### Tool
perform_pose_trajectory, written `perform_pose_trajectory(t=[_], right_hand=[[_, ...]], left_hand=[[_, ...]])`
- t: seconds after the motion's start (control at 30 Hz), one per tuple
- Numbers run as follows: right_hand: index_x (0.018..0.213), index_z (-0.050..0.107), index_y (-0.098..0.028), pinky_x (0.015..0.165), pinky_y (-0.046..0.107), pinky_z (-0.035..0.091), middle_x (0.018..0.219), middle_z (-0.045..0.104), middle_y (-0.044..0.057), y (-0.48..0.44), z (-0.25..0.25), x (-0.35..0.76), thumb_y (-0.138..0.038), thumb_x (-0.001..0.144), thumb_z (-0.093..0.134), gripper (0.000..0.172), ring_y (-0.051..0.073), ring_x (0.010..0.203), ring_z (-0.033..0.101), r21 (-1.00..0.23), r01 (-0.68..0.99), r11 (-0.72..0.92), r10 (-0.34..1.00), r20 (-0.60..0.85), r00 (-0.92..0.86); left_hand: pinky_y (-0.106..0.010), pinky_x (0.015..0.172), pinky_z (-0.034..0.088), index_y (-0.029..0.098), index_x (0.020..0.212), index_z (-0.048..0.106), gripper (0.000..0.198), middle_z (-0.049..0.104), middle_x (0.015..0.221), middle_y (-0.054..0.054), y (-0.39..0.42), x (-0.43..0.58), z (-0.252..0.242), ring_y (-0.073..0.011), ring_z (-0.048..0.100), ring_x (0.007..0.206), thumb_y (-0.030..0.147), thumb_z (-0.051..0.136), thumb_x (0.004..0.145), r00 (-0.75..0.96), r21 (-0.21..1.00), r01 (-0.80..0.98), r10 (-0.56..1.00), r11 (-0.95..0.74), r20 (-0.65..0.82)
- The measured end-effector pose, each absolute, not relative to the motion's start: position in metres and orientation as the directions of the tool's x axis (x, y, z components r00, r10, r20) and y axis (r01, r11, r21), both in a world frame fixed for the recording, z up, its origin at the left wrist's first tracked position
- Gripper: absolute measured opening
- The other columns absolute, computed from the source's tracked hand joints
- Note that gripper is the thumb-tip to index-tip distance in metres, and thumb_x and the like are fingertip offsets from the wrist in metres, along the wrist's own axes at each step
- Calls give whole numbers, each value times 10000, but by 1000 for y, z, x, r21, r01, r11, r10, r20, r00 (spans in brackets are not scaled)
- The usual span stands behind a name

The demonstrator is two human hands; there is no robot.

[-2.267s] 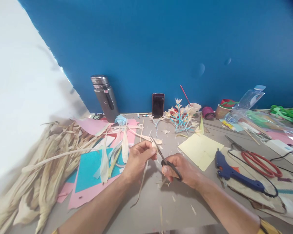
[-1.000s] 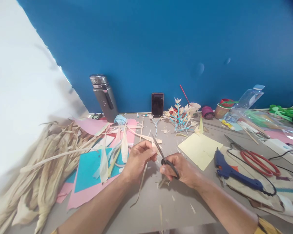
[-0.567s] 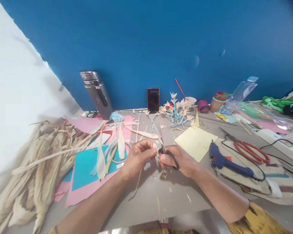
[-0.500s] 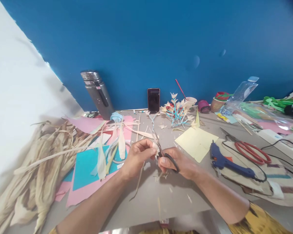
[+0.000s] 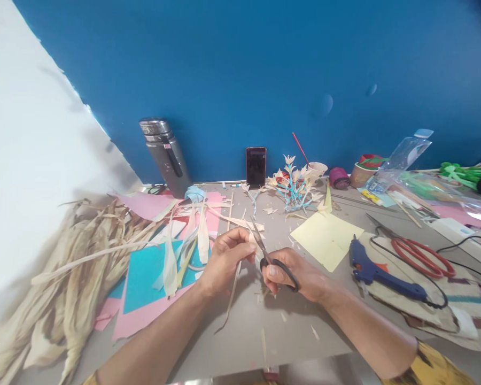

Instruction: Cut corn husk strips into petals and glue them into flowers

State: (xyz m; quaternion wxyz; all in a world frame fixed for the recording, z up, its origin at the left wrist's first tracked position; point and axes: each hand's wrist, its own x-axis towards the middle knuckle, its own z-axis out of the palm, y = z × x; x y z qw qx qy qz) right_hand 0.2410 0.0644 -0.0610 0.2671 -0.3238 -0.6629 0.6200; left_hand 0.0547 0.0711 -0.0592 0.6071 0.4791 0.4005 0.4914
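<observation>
My left hand pinches a small pale piece of dried husk between thumb and fingers, mostly hidden by them. My right hand grips black-handled scissors, thumb and fingers at the loops. Their blades point up and away, apart at the tips, right beside the pale piece. A thin dry strip hangs below my left hand. Small pale scraps lie on the grey table under both hands. Beyond them stands a cluster of pale husk flowers on blue stems.
Dried corn husks heap at the left beside blue paper and pink sheets. A flask and a phone lean at the wall. Yellow paper, a blue glue gun and red-handled scissors lie right.
The scissors have shifted slightly right, away from my left fingers, and their blades have parted. The whole view has drifted a little. My left hand keeps its pinch.
</observation>
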Motion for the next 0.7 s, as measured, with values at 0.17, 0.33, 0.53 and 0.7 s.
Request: perform_pose_trajectory(t=[0.17,0.33,0.53,0.7], right_hand=[[598,572,-158,551,262,352,587,594,41,64,-61,241,-751,780,576,621,132,551,487,-993,113,28,752,-53,-657],[552,556,-161,546,256,367,553,571,33,63,-59,241,-769,773,561,647,129,533,489,-989,142,44,764,-58,-642],[530,549,-165,521,252,344,527,551,22,65,-63,242,-775,758,566,652,124,513,469,-984,177,36,778,-84,-622],[509,544,-164,507,254,306,506,521,7,65,-65,241,-765,734,605,644,111,495,439,-984,178,-12,788,-118,-604]], left_hand=[[-232,623,393,180,690,612,93,578,598,23,70,54,-59,-103,518,572,206,691,733,205,964,-254,978,72,-19],[-227,625,393,183,695,622,93,581,612,28,70,54,-60,-96,519,572,200,707,729,198,962,-263,980,71,-18],[-231,610,394,180,684,626,105,583,615,24,71,55,-60,-99,520,560,206,725,710,194,959,-271,980,89,-36],[-230,605,391,178,669,621,112,576,616,22,71,55,-59,-99,514,561,204,723,708,189,960,-264,981,90,-39]])
